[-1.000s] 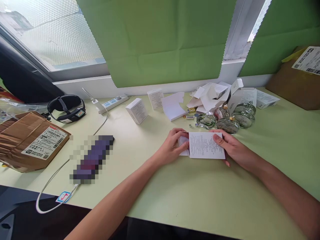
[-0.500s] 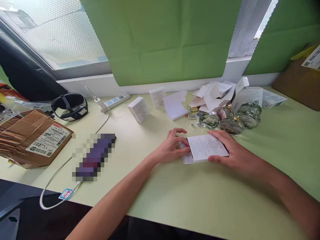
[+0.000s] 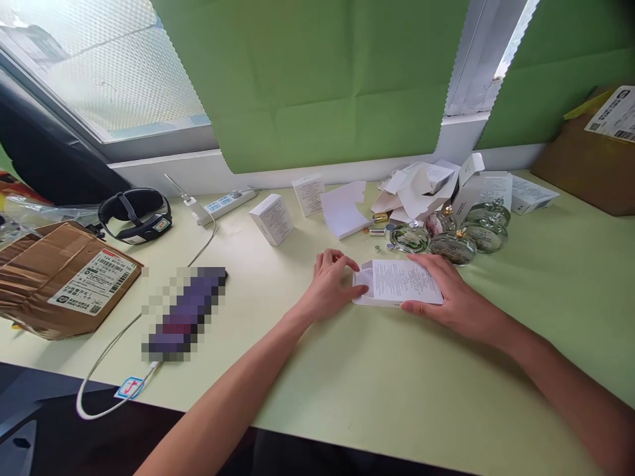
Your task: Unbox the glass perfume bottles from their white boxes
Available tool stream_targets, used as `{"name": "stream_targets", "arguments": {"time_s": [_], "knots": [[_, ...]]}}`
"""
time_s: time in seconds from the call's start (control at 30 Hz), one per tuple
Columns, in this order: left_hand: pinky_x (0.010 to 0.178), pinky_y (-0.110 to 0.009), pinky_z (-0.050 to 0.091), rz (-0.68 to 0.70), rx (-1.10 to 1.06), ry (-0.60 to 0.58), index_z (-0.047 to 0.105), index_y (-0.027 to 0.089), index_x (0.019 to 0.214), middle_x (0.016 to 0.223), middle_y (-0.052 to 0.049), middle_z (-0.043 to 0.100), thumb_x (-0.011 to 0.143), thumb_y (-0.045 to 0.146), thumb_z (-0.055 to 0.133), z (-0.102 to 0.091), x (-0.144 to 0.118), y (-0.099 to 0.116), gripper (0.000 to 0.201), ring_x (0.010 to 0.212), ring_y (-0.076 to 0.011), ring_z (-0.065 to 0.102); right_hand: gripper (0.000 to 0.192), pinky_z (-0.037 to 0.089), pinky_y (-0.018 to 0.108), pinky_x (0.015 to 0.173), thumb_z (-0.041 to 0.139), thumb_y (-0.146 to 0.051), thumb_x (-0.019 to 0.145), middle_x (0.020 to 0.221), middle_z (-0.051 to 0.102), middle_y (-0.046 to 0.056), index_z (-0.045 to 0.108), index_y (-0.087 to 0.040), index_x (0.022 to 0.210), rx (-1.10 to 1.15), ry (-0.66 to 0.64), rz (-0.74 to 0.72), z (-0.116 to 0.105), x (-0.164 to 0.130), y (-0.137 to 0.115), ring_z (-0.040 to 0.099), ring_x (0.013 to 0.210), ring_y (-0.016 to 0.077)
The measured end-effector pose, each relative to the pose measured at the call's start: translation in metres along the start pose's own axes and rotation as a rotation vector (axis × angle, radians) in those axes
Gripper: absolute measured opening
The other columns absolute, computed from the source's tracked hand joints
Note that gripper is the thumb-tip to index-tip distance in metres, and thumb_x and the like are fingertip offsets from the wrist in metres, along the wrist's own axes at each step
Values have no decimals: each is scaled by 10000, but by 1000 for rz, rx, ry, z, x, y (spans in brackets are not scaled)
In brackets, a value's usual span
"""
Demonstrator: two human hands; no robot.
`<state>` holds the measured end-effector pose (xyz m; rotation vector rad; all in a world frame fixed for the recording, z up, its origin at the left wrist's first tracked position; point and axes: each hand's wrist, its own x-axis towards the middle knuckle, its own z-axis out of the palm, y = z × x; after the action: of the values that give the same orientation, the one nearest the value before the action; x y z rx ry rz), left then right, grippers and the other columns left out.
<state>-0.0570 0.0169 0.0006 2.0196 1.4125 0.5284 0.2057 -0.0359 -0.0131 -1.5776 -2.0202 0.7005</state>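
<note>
While both hands work at the middle of the pale green table, a small white carton lies flat between them, its printed face up; the left hand curls loosely against the carton's open left end, fingers on the rounded tuck flap, most likely so that the thin card can be steadied or folded; the right hand is spread flat over the carton's right side, thumb along the near edge, pressing it to the tabletop rather than gripping it, which keeps the light card from sliding. Just behind the carton stand several squat, rounded glass bottles with gold-coloured necks, clear and glossy, close beside a heap of torn-open white card packaging; a few small metal caps lie loose near them. Further left sit two closed white boxes, a white power strip with its cable, a black headband device, and a crumpled brown cardboard parcel with a shipping label.
</note>
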Motion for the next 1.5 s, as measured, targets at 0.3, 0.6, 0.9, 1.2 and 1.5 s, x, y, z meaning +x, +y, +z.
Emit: {"name": "stream_targets", "arguments": {"time_s": [0.3, 0.6, 0.9, 1.2, 1.5], "knots": [[1018, -445, 366, -103, 47, -66, 738, 250, 844, 1008, -66, 516, 866, 494, 660, 0, -2, 11, 258, 1099, -279, 434, 826, 403, 569, 1123, 656, -687, 811, 1463, 398, 108, 308, -364, 1488, -6, 29, -13, 7, -2, -9, 381, 1401, 360], [912, -372, 426, -129, -19, -259, 767, 284, 901, 1052, -67, 582, 790, 639, 653, -24, -2, 8, 389, 1092, -277, 475, 826, 443, 514, 1112, 652, -714, 792, 1423, 388, 99, 334, -362, 1468, -76, 52, 9, 13, -4, -15, 372, 1400, 340], [984, -392, 383, -124, 103, -196, 717, 241, 816, 997, -53, 566, 876, 598, 547, -15, -4, 14, 399, 1067, -255, 474, 815, 478, 478, 1085, 624, -718, 808, 1425, 390, 90, 333, -370, 1485, -115, 57, -25, 15, -3, -16, 389, 1395, 338], [726, -303, 436, -151, -110, -117, 673, 204, 726, 994, -58, 583, 843, 458, 602, -20, 0, 0, 289, 892, -209, 531, 825, 475, 553, 1055, 609, -727, 808, 1348, 432, 105, 360, -387, 1517, -179, -11, -16, 4, -3, -11, 456, 1320, 366], [563, -241, 360, -265, -112, -58, 616, 168, 613, 920, -45, 584, 729, 331, 652, -58, 9, -29, 203, 706, -140, 495, 807, 607, 473, 706, 608, -739, 775, 1377, 554, 84, 452, -419, 1499, -361, -115, 49, -37, -34, 8, 657, 1081, 374]]}}
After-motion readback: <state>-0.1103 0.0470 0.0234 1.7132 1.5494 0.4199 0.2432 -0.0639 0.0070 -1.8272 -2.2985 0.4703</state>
